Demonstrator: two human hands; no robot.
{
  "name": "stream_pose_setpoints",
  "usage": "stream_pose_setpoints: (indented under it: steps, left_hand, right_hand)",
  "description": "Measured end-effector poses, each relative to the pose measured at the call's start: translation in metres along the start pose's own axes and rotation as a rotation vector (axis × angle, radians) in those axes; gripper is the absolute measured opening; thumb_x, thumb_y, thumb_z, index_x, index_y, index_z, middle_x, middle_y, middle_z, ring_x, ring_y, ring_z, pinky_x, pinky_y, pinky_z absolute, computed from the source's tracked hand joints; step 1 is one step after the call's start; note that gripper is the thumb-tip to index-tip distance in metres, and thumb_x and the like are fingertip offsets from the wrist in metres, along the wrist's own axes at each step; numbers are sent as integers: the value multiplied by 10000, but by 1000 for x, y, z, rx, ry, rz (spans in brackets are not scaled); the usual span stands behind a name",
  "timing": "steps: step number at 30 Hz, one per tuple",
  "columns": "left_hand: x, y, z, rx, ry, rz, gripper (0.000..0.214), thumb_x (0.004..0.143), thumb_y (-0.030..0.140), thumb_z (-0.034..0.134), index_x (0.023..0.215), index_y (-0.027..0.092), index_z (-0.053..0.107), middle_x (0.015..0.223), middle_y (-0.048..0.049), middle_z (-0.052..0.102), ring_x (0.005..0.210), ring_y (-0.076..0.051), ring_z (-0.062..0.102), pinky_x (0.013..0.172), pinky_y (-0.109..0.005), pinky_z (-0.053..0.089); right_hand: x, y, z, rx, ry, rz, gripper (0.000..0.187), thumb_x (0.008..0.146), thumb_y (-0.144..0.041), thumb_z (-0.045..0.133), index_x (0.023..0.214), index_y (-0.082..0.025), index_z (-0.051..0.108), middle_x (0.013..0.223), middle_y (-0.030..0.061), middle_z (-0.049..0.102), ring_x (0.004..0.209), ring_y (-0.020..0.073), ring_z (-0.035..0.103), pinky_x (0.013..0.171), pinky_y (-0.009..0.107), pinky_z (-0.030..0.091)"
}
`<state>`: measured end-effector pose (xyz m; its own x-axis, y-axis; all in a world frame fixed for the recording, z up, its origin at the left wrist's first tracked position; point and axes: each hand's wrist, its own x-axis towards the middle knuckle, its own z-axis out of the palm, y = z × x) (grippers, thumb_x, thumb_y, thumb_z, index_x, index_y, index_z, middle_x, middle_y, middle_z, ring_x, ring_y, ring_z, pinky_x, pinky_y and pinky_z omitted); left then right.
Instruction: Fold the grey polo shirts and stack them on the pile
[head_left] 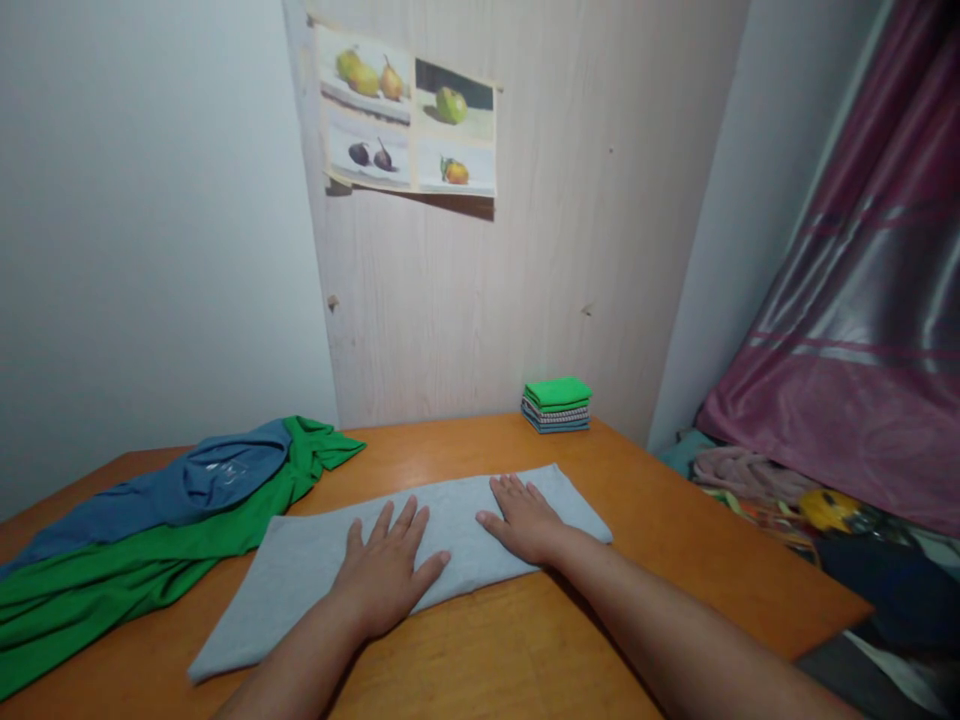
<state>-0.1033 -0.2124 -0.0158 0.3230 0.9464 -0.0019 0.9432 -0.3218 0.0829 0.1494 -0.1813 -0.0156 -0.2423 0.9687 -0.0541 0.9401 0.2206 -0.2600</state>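
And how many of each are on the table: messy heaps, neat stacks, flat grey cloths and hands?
Messy heap: 1
Neat stack: 1
Flat grey cloth: 1
Hands: 2, the left hand and the right hand
Total: 5

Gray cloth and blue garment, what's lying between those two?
The head view shows the green garment and some orange tabletop between the gray cloth and blue garment.
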Motion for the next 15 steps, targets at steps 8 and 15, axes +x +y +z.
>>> stream_pose_setpoints:
  steps: [8,15]
  left_hand:
    - [0,0,-1,12,-18,-6,847,928,748,209,1598,235,289,1671,-47,89,1543,-389,71,1177,-712,98]
    - [0,-1,1,4,-25,-7,874,924,767,195,1603,222,269,1674,-65,92,1543,-394,65,1175,-717,75]
  right_hand:
    - [-5,38,-5,-105,69,163,952,952,-736,182,1594,-34,229,1658,188,187,1549,316,96,1237,473,60]
    - [-2,51,-5,-117,33,167,943,954,-730,191,1588,-35,253,1656,183,213,1543,311,141,1239,434,106]
